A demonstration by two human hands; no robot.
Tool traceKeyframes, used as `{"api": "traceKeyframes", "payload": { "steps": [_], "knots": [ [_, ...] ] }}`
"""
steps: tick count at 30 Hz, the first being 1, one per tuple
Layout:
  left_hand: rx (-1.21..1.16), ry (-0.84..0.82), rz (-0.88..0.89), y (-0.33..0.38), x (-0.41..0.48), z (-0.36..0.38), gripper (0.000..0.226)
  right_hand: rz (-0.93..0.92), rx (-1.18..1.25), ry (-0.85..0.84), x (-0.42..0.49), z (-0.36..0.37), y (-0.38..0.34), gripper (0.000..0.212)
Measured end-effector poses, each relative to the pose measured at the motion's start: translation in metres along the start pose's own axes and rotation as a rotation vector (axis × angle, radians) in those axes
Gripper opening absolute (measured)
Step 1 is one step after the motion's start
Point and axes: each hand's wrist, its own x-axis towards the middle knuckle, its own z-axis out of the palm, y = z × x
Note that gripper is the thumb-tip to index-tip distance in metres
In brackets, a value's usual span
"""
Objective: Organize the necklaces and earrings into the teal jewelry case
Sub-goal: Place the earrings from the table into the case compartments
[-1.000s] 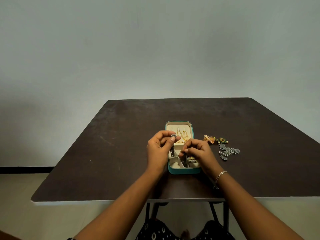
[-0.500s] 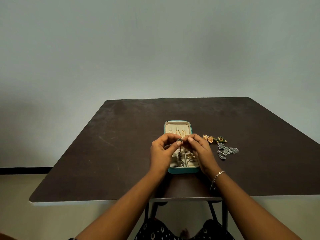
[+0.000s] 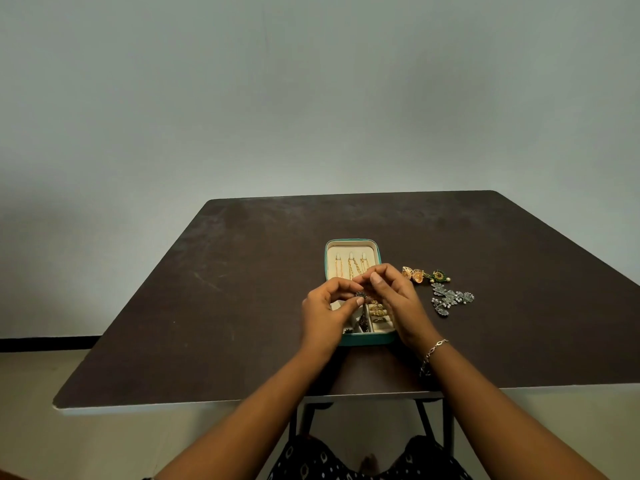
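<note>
One dark tabletop (image 3: 207, 306) carries everything. Two hands meet above its near middle. One open teal case (image 3: 367, 339) lies under them; its far half holds three gold chains (image 3: 351, 266) side by side, and a near right compartment holds gold pieces (image 3: 377, 311), too small to count. The left hand (image 3: 323, 313) pinches one dark earring (image 3: 360, 294) between thumb and forefinger, its drop hanging over the case. The right hand (image 3: 398, 299) has its fingers curled just beside the earring's top; whether they grip it I cannot tell. Right of the case, on the tabletop, lie one silver cluster (image 3: 450, 299), two gold domes (image 3: 414, 274) and one green piece (image 3: 439, 276).
</note>
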Motion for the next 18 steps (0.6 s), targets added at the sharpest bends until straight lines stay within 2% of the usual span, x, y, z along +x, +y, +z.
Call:
{"api": "traceKeyframes", "payload": {
  "steps": [5, 8, 11, 14, 18],
  "knots": [
    [0.043, 0.05, 0.003, -0.008, 0.001, -0.001, 0.025, -0.008, 0.021, -0.078, -0.002, -0.005, -0.002, 0.032],
    [0.028, 0.099, -0.023, -0.013, 0.0, 0.0, 0.023, 0.003, -0.022, -0.109, -0.001, -0.008, -0.001, 0.02],
    [0.024, 0.112, -0.042, -0.016, -0.002, 0.001, 0.023, 0.003, -0.082, -0.158, -0.001, -0.01, -0.002, 0.017],
    [0.063, 0.105, -0.038, -0.018, -0.004, 0.0, 0.024, -0.022, -0.31, -0.245, -0.003, -0.01, -0.008, 0.01],
    [0.098, 0.107, -0.016, -0.021, -0.005, -0.001, 0.025, -0.15, -0.851, -0.348, -0.003, -0.005, -0.014, 0.003]
  ]
}}
